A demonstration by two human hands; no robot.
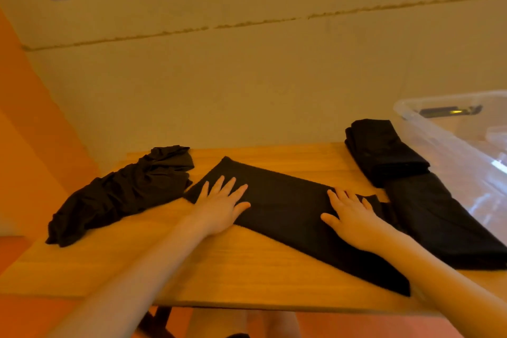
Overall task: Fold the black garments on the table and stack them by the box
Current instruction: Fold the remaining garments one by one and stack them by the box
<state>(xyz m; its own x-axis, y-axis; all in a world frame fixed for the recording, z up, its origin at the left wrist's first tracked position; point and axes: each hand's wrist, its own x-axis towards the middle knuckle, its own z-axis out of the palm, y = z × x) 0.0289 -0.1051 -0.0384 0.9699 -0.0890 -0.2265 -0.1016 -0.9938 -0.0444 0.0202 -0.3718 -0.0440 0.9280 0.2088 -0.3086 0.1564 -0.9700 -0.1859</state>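
Observation:
A black garment (285, 208) lies folded flat across the middle of the wooden table (142, 258). My left hand (220, 204) presses on its left end with straight, spread fingers. My right hand (349, 217) presses flat on its right part. A crumpled black garment (123, 192) lies at the table's left. Beside the clear plastic box (463, 143) at the right sit a folded black garment (384, 151) and, nearer me, a longer folded one (444, 222).
A dark object (450, 111) lies inside the clear box. A plain wall stands right behind the table's far edge. The table's near edge runs just below my forearms, and orange floor shows at the left.

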